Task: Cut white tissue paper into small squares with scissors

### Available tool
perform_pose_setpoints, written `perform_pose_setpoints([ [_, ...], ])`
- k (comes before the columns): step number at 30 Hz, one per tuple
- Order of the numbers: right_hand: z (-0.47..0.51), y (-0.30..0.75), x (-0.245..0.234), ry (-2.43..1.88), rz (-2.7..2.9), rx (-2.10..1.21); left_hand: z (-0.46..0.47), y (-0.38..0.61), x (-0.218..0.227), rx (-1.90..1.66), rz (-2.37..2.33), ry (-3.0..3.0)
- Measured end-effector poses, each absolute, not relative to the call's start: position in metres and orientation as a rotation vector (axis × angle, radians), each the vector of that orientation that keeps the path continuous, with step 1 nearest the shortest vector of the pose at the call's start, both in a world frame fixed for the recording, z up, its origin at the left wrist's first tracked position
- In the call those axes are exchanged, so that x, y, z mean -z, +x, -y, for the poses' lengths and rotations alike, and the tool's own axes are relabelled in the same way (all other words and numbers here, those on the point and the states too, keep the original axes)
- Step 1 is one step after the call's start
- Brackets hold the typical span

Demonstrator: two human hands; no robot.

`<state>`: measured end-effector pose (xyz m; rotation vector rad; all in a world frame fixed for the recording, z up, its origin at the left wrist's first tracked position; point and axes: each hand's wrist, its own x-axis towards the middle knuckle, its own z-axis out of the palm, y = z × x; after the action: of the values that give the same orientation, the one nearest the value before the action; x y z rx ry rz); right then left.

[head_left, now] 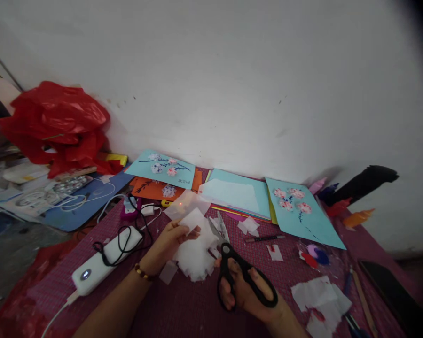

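Note:
My left hand pinches a folded piece of white tissue paper between thumb and fingers. In my right hand are black-handled scissors, my fingers through the loops. Their blades stand apart, pointing away from me, close to the right edge of the tissue. Below the held piece lies a ruffled white tissue bundle with a cut edge. A small square scrap rests on the cloth near my left wrist.
Blue cards with paper blossoms lie along the wall. A white power bank with a tangled black cord is at left, a red plastic bag behind it. At right are paint tubes, stained tissues and a pen.

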<state>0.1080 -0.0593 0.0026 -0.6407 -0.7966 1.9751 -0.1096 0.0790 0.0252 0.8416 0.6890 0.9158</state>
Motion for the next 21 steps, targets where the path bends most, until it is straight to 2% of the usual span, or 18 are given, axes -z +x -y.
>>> perform_pose_setpoints([
  [3, 0.061, 0.117, -0.002, -0.793, 1.072, -1.823, -0.082, -0.113, -0.03, -1.004, -0.839, 0.974],
  [8, 0.061, 0.115, -0.003, -0.941, 1.369, -1.738, -0.08, -0.113, -0.036, -0.959, -0.847, 1.06],
  [16, 0.055, 0.105, -0.006, -0.948, 1.344, -1.697, -0.073, -0.109, -0.027, -0.68, -0.78, 1.171],
  [21, 0.054, 0.103, -0.004, -0.956, 1.298, -1.68, -0.068, -0.102, -0.03, -0.652, -0.806, 1.151],
])
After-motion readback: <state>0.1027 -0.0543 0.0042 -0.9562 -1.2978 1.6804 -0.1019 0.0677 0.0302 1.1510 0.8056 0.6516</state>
